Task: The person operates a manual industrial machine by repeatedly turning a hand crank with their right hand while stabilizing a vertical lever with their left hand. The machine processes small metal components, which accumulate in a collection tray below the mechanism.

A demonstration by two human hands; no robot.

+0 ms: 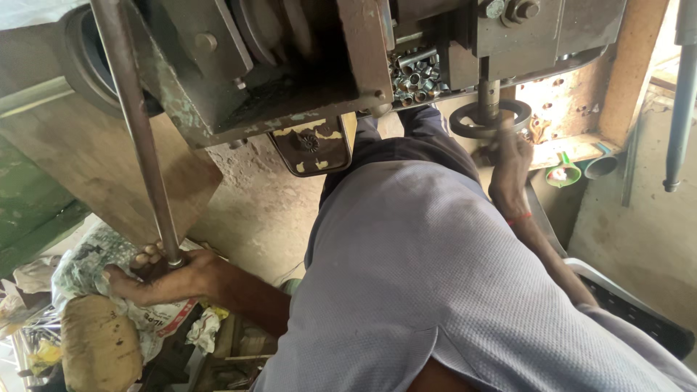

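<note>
My left hand [156,279] grips the lower end of a long metal lever rod [134,123] that runs up to a heavy rusty press machine [290,65]. My right hand [508,170] reaches up under the machine's vertical ram [488,94], fingers at the round black die ring [490,117]; whether it holds a small piece there I cannot tell. A heap of several small shiny metal tubes [415,76] lies on the machine bed behind the ring. My light grey shirt fills the lower middle of the view.
A printed sack [102,254] and a brown bundle [102,341] lie by my left hand among rags and scraps. A green funnel [563,174] and a grey pipe end [601,165] rest on the wooden ledge at right. A grey pole [682,109] hangs at far right.
</note>
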